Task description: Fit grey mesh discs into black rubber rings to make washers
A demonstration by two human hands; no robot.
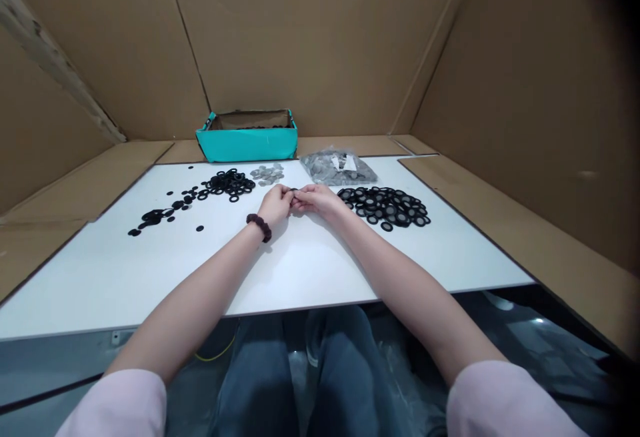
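One black piece (294, 190) between fingers (303, 196)

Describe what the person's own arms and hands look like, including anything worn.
Both arms wear loose, pale pink fabric sleeves, ending near the elbows, with bare forearms below. A dark brown, lumpy round band circles the left wrist; whether it is beads or gathered fabric is unclear. The right wrist shows none. The left hand and right hand are ungloved.

Small black piece (294, 190); mostly hidden; pinched between both hands (275, 204).
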